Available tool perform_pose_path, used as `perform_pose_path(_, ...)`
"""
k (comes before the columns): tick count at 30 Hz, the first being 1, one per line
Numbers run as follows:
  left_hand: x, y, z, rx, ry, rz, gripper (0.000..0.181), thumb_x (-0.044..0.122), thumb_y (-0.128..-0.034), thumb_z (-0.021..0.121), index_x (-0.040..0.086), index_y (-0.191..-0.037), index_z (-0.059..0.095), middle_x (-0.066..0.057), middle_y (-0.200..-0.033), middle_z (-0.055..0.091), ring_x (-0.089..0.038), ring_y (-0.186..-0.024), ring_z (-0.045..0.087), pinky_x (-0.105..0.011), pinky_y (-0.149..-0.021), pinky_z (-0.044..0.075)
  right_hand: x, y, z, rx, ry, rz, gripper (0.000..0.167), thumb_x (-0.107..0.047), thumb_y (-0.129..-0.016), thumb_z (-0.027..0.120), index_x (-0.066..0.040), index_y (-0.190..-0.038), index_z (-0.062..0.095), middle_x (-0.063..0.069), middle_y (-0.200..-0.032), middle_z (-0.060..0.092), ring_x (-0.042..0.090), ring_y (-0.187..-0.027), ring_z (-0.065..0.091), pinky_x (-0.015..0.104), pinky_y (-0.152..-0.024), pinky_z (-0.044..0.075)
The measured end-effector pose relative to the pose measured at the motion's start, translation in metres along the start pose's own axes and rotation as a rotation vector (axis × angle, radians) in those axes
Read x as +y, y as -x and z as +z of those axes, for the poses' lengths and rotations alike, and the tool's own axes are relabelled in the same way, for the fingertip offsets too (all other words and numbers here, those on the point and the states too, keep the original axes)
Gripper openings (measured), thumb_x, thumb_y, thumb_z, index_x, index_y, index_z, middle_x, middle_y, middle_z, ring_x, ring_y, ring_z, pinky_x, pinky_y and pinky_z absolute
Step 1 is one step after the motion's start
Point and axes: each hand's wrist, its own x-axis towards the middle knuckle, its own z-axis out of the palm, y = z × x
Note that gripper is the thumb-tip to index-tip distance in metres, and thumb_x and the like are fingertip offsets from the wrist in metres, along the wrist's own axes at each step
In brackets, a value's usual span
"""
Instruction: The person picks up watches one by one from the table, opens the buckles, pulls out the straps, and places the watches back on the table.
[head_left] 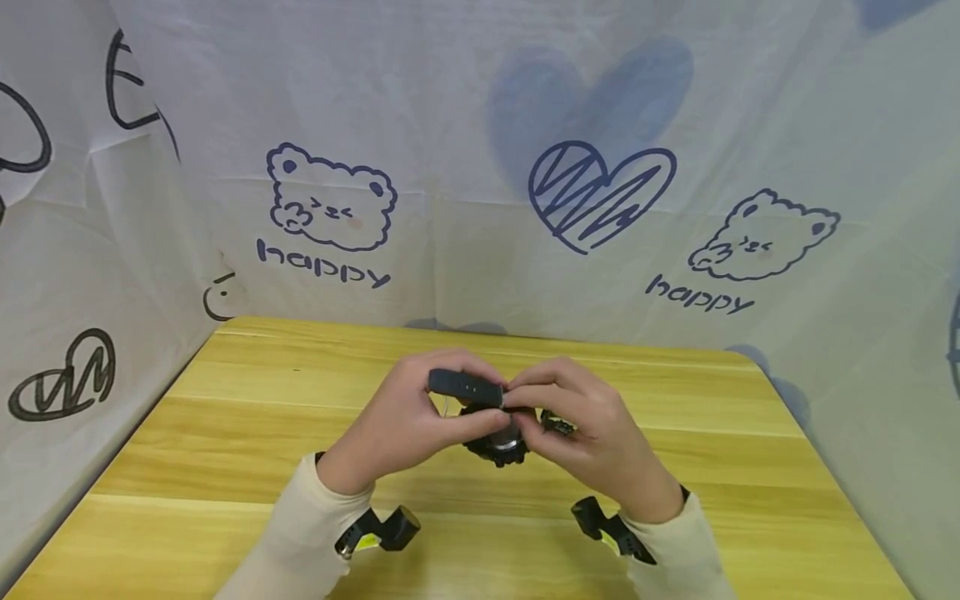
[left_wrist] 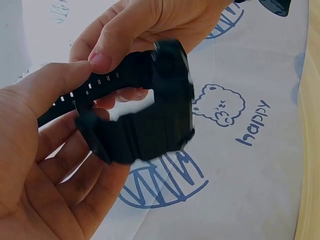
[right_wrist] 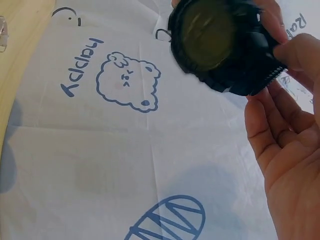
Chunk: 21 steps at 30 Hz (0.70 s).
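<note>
A black wristwatch [head_left: 501, 451] with a round face and a holed strap [left_wrist: 97, 85] is held up above the table between both hands. My left hand [head_left: 401, 417] grips the strap near its buckle, thumb on top and fingers beneath. The strap's free end [head_left: 463, 387] sticks out over that hand. From the other side, my right hand [head_left: 588, 417] pinches the strap close to the left fingertips. The strap forms a loop in the left wrist view. In the right wrist view the watch face [right_wrist: 207, 35] is blurred, and the fingers partly hide the strap.
A small dark item [head_left: 558, 423] shows beside the right hand, partly hidden; its kind is unclear. The wooden table [head_left: 225, 433] ends at white cloth walls [head_left: 450, 100] with drawings. A clear object [right_wrist: 3, 34] shows at the right wrist view's left edge.
</note>
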Motion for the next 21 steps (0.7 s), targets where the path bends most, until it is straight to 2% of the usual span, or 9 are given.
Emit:
perform_pose_path(14, -0.006, 0.0, 0.0, 0.003, 0.002, 0.156, 0.021, 0.008, -0.086, 0.083, 0.015, -0.105, 0.076, 0.002, -0.1, 0.075, -0.016, -0.087, 0.07, -0.036, -0.081, 0.058, -0.002, 0.001, -0.003, -0.075, -0.024, 0.046, 0.016, -0.019, -0.105, 0.06, -0.01, -0.111, 0.072, 0.007, -0.109, 0.063, 0.019, -0.095, 0.063, 0.022, -0.083, 0.053)
perform_pose_path(21, -0.012, -0.002, -0.002, -0.011, -0.03, 0.145, 0.02, 0.011, -0.086, 0.085, 0.015, -0.103, 0.076, 0.003, -0.1, 0.075, -0.014, -0.088, 0.071, -0.034, -0.081, 0.059, 0.001, 0.004, -0.005, -0.11, -0.021, 0.089, 0.017, -0.021, -0.105, 0.059, -0.011, -0.11, 0.071, 0.005, -0.11, 0.063, 0.017, -0.095, 0.062, 0.024, -0.079, 0.054)
